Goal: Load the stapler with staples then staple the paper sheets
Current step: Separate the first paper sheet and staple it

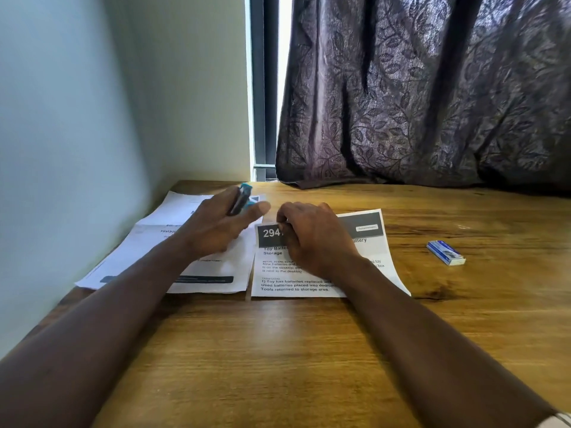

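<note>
Left hand (216,225) grips stapler (241,199); right hand (312,236) presses paper (324,273).

— What is the person wearing on the arms?

— Nothing that shows. Both forearms are bare from the near edge of the view up to the left hand (216,227) and the right hand (312,239).

— Any rings or a watch?

— None can be made out on the fingers or wrists. At the near right corner, high on the right arm, a small pale patch shows, perhaps a sleeve edge or a band; it is cut off and I cannot tell which.
</note>
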{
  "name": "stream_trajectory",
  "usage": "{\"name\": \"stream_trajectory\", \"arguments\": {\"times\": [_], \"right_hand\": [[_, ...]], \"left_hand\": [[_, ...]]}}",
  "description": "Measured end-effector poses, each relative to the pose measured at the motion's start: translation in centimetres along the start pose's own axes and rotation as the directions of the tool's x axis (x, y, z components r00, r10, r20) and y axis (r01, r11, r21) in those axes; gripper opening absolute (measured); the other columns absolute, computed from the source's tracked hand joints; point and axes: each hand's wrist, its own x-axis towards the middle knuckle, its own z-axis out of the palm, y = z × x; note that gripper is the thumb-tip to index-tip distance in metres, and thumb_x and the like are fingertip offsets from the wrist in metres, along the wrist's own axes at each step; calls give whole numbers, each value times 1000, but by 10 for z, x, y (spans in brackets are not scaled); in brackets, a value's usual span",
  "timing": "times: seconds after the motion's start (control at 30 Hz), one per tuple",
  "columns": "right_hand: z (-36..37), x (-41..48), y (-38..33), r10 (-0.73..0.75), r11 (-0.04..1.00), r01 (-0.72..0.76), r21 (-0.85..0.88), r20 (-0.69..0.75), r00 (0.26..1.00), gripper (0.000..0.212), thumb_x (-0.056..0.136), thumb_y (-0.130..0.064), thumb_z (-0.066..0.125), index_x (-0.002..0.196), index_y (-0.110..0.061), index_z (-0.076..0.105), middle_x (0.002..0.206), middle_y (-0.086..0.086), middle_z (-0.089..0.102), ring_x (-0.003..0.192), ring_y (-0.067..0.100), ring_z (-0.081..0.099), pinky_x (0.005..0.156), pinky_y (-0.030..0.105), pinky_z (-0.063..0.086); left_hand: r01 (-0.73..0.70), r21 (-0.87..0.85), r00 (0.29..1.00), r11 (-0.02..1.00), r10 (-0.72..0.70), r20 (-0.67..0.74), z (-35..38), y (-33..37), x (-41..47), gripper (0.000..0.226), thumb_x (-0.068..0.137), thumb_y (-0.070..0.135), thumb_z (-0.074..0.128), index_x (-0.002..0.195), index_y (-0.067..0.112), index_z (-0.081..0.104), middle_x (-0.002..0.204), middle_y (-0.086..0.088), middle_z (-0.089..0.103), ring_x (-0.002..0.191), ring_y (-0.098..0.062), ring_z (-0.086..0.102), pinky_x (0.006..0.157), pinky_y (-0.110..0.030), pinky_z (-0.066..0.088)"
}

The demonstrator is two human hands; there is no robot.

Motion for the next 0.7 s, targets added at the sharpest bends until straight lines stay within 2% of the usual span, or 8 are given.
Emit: {"name": "stream_trajectory", "arguments": {"times": [0.07, 0.1, 0.13, 0.23, 0.4, 0.5, 0.6, 0.7], "right_hand": [[0, 0, 0, 2, 1000, -2, 12, -1, 1000, 9, 98, -26, 49, 102, -23, 56, 96, -1, 67, 87, 22, 58, 84, 40, 39], [0, 0, 0, 2, 1000, -2, 18, -1, 1000, 9, 98, -26, 49, 102, -23, 56, 96, -1, 67, 87, 21, 58, 85, 40, 39], [1, 1, 0, 3, 1000, -3, 25, -3, 1000, 9, 98, -26, 49, 102, -23, 56, 96, -1, 67, 87, 22, 58, 85, 40, 39], [1, 1, 1, 7, 999, -7, 39, 3, 1000, 9, 98, -26, 49, 101, -23, 56, 96, 0, 67, 87, 23, 59, 85, 40, 39], [1, 1, 0, 1, 999, -1, 44, 8, 1000, 8, 98, -25, 49, 100, -23, 56, 95, 0, 67, 87, 23, 59, 84, 39, 38], [1, 2, 0, -1, 999, 1, 48, 8, 1000, 8, 99, -26, 49, 100, -23, 56, 95, -1, 67, 87, 23, 59, 83, 38, 37], [1, 1, -1, -1, 999, 1, 47, 11, 1000, 9, 99, -26, 49, 102, -23, 57, 95, 0, 67, 87, 22, 59, 85, 39, 40], [1, 1, -1, 6, 999, -6, 44, 15, 1000, 10, 99, -27, 49, 103, -23, 57, 97, -1, 67, 88, 22, 59, 88, 41, 42]], "left_hand": [[-22, -32, 999, 999, 21, -47, 1, 0, 0, 59, 78, 73, 61, 80, 14, 58, 57, 6, 62, 49, -7, 55, 49, -25, 43], [-27, -36, 998, 999, 24, -60, 0, -1, -1, 59, 77, 71, 60, 77, 12, 58, 53, 6, 61, 45, -6, 53, 48, -26, 43], [-32, -32, 997, 999, 30, -64, -1, -2, 0, 64, 78, 71, 56, 79, 7, 59, 54, 2, 60, 46, -7, 52, 49, -33, 46], [-33, -25, 997, 999, 32, -63, -4, -2, -2, 76, 79, 73, 50, 92, -1, 63, 74, -19, 64, 60, -21, 55, 65, -50, 54], [-90, 0, 993, 996, 89, -80, -5, -5, -2, 67, 78, 77, 52, 71, 10, 57, 61, -2, 50, 59, -18, 45, 61, -50, 47], [-104, 133, 992, 986, 113, -63, -7, -8, -1, 61, 83, 77, 56, 65, 19, 48, 58, 7, 47, 56, -16, 41, 59, -42, 40], [-76, 248, 997, 966, 82, -11, -8, -9, 0, 50, 84, 78, 53, 81, 29, 51, 67, 13, 53, 63, -11, 50, 62, -35, 41], [-35, 184, 998, 982, 24, 61, -8, -9, -1, 33, 97, 60, 52, 95, 28, 48, 77, 14, 54, 72, -13, 52, 70, -39, 43]]}}
